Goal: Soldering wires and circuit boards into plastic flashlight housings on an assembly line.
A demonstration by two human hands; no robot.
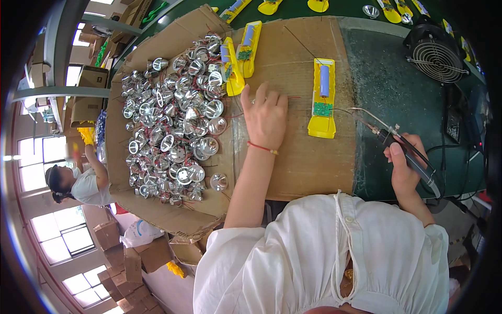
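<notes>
The yellow plastic casing with a blue cylindrical cell (322, 99) stands lengthwise at frame centre, between my hands. My right fingers (405, 165) grip the soldering iron (402, 146), nearer it; my left fingers (264, 112) lie flat, seemingly pinching a thin wire.

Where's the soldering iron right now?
Head view, right side: the soldering iron is in the right hand, tip near the yellow housing on the cardboard sheet.

Yellow casings (314, 5) cut off at the top edge; soldering iron (413, 157) handle partly hidden inside the right hand (405, 167).
</notes>
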